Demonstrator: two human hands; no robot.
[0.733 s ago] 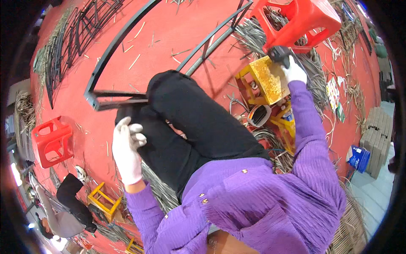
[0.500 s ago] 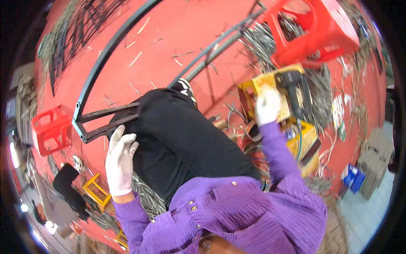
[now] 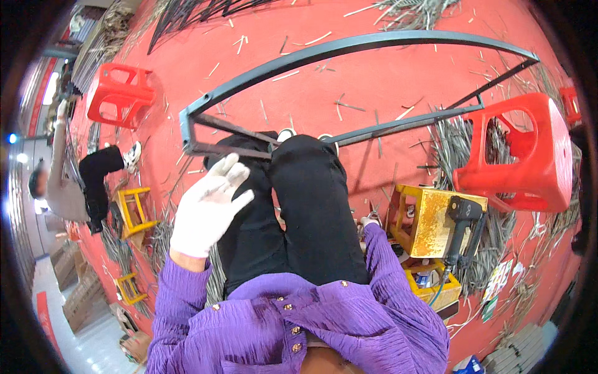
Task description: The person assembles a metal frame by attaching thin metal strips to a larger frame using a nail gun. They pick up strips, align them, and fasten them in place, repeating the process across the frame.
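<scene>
A dark grey metal frame (image 3: 367,40) with a long curved bar rests its near-left end across my thighs. My left hand (image 3: 208,209), in a white glove, is raised over my left thigh just below that end. Its fingers are spread and nothing is in it. My right hand (image 3: 370,222), also gloved, is down beside my right thigh, close to the floor. A small tool like pliers (image 3: 373,210) shows at its fingertips. The hand is small in view and its fingers are partly hidden, so I cannot tell whether it grips the tool.
On my right, a black gun-shaped tool (image 3: 462,227) with a hose lies on a worn yellow stool (image 3: 430,218). Beyond it is a red plastic stool (image 3: 529,149); another red stool (image 3: 118,93) stands far left. Grey strips (image 3: 445,153) litter the red floor. A person (image 3: 68,193) sits at left.
My view has swung toward the right, so the frame now lies more level across it. My right hand has gone from beside the yellow stool down to the floor tool. My left hand stays open.
</scene>
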